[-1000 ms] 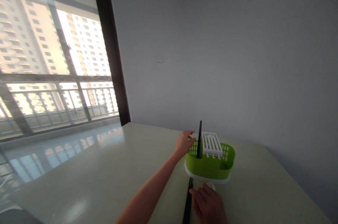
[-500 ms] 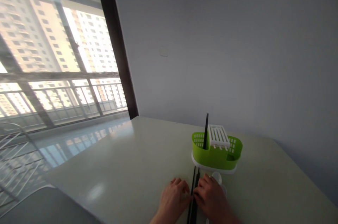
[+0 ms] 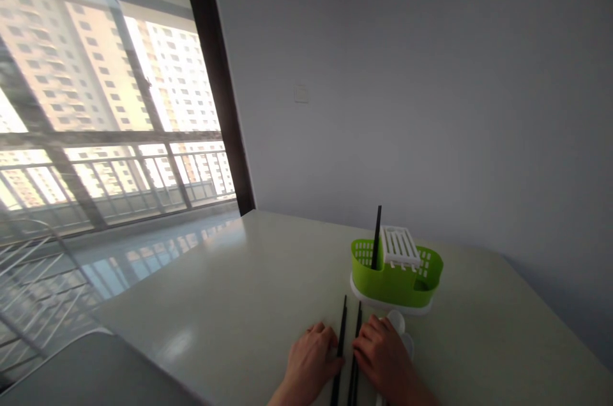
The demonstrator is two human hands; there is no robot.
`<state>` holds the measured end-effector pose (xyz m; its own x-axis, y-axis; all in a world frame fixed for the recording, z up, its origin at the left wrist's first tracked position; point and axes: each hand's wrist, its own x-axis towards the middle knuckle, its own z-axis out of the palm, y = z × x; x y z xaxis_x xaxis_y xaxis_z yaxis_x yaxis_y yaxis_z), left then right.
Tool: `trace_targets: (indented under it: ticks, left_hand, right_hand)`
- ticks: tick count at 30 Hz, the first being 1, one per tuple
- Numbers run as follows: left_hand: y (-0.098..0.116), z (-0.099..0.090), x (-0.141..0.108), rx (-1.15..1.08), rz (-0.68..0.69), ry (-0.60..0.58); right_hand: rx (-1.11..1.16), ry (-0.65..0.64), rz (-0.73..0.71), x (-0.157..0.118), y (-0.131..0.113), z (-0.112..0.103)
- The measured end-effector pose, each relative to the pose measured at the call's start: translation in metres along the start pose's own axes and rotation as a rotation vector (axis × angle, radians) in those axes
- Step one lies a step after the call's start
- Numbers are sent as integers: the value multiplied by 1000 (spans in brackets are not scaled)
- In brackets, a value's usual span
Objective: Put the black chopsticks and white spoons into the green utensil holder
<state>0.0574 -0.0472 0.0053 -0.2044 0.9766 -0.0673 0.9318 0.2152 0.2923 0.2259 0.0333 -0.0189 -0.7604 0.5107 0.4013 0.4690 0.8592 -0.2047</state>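
Both hands, left hand [image 3: 312, 364] and right hand [image 3: 385, 361], are bare, without rings, gloves or sleeves.
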Motion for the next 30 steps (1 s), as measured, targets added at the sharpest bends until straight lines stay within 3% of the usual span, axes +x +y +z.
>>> trace_targets:
  ticks: [5, 10, 13, 16, 19, 22, 25, 30]
  left_hand:
    - [-5, -2, 13, 234, -167, 57]
    - [-18, -7, 25, 272, -198, 92]
    - [-25, -17, 27, 180, -185, 104]
    - [-25, -31, 24, 1, -90, 207]
    - [-17, -45, 17, -221, 44, 330]
    - [-5, -53, 9, -377, 92, 429]
    - [4, -48, 4, -493, 102, 484]
    - [5, -31, 5, -581, 124, 469]
  right_hand:
    - [-78, 17, -34, 1, 1, 5]
    - [-91, 83, -51, 4, 1, 8]
    - [-38, 124, -37, 4, -2, 8]
    - [61, 140, -7, 4, -7, 8]
    - [170, 99, 47, 7, -16, 7]
    - [293, 23, 108, 18, -27, 5]
    - [405, 16, 137, 31, -37, 3]
    - [406, 100, 126, 41, -40, 12]
